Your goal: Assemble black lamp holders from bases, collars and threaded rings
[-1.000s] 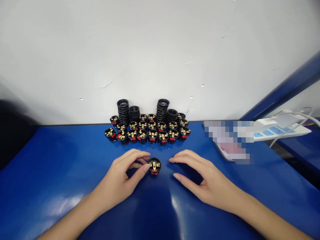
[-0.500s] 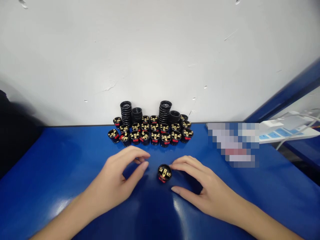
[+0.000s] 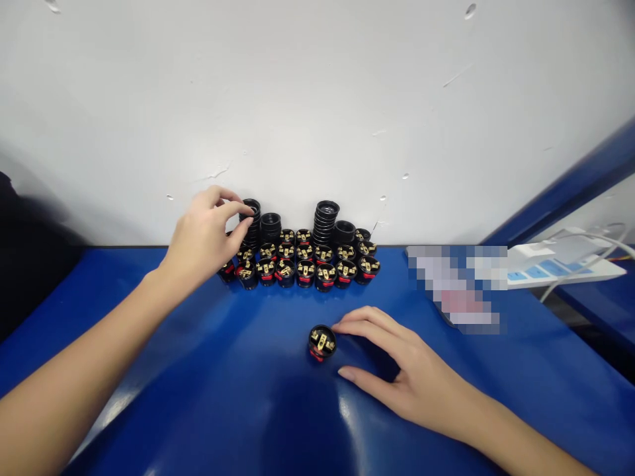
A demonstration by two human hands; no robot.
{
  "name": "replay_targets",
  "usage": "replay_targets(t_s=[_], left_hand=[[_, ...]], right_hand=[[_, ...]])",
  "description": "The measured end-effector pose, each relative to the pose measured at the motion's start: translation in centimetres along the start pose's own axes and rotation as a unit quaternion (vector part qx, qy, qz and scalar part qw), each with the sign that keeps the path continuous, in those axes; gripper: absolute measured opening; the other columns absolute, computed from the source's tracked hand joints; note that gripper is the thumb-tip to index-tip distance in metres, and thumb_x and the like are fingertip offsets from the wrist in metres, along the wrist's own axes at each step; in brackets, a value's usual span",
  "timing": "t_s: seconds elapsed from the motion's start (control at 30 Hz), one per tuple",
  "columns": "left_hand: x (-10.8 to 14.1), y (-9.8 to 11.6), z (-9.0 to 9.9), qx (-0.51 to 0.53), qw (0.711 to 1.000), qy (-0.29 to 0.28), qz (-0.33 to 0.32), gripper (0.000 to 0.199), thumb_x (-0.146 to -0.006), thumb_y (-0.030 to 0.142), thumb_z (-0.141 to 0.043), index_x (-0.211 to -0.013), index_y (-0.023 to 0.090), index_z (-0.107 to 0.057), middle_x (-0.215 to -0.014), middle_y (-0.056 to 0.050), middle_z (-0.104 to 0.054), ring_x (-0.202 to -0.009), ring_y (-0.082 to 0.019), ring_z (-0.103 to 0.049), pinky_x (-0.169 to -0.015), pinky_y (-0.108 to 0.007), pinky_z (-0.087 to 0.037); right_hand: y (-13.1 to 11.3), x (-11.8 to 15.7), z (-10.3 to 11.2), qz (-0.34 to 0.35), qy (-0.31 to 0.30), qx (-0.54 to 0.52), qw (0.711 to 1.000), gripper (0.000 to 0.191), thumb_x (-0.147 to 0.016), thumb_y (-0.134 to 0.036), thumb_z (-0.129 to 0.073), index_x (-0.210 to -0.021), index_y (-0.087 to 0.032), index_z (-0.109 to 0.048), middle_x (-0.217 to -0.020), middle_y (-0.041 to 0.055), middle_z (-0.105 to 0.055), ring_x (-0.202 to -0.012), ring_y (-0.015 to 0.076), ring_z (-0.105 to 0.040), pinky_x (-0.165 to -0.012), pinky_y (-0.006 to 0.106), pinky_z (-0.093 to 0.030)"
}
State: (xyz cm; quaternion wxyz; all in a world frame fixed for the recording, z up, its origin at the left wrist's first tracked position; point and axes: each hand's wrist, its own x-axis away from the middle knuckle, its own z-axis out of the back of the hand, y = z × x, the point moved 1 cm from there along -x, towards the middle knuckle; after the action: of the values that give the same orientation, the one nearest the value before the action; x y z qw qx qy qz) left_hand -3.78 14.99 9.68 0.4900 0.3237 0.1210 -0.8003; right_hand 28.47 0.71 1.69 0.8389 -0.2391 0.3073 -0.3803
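Observation:
My left hand [image 3: 208,228] is at the tall left stack of black rings [image 3: 254,228], thumb and fingertips at its top edge. Its fingers look closed on the rim of the top ring. My right hand [image 3: 397,367] rests on the blue table with thumb and fingers apart, holding nothing. Its fingertips are just beside a single round black part [image 3: 322,342] with brass contacts and a red piece. Several similar black parts [image 3: 305,272] stand in rows behind it.
Another tall ring stack [image 3: 326,221] and two short ones [image 3: 270,226] stand against the white wall [image 3: 317,99]. To the right on the blue table [image 3: 223,383] lie a pixelated object [image 3: 456,287] and a white power strip [image 3: 565,268] with cables.
My left hand has moved up and away to the left, from beside the single part to the tall left stack. My right hand has stayed almost still.

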Motion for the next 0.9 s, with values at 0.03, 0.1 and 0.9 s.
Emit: replay_targets(t_s=[0.03, 0.1, 0.9], left_hand=[[0.1, -0.1, -0.2, 0.001, 1.0, 0.0, 0.004, 0.024, -0.104, 0.034, -0.063, -0.11, 0.022, -0.083, -0.125, -0.012, -0.073, -0.114, -0.031, -0.071, -0.102, -0.049, -0.061], [0.3, -0.3, -0.5, 0.003, 1.0, 0.002, 0.007, 0.023, -0.104, 0.033, -0.062, -0.11, 0.022, -0.082, -0.125, -0.012, -0.072, -0.114, -0.031, -0.071, -0.101, -0.048, -0.062], [13.6, 4.8, 0.6, 0.134, 0.984, -0.085, -0.084, 0.022, -0.106, 0.01, -0.066, -0.12, 0.025, -0.072, -0.121, -0.007, -0.071, -0.105, -0.019, -0.07, -0.091, -0.034, -0.059]], right_hand=[[0.0, 0.0, 0.0, -0.002, 0.0, 0.0, 1.0, 0.038, -0.103, -0.027, -0.077, -0.14, -0.026, -0.069, -0.13, 0.0116, -0.073, -0.118, 0.0247, -0.077, -0.104, 0.037, -0.066], [0.0, 0.0, 0.1, -0.005, -0.002, 0.001, 1.0, 0.037, -0.103, -0.027, -0.077, -0.14, -0.027, -0.069, -0.13, 0.0117, -0.073, -0.117, 0.0248, -0.078, -0.102, 0.037, -0.067], [-0.4, -0.1, 0.3, -0.016, -0.01, -0.001, 1.0, 0.034, -0.106, -0.026, -0.072, -0.139, -0.024, -0.069, -0.131, 0.0119, -0.072, -0.12, 0.0241, -0.076, -0.106, 0.037, -0.065]])
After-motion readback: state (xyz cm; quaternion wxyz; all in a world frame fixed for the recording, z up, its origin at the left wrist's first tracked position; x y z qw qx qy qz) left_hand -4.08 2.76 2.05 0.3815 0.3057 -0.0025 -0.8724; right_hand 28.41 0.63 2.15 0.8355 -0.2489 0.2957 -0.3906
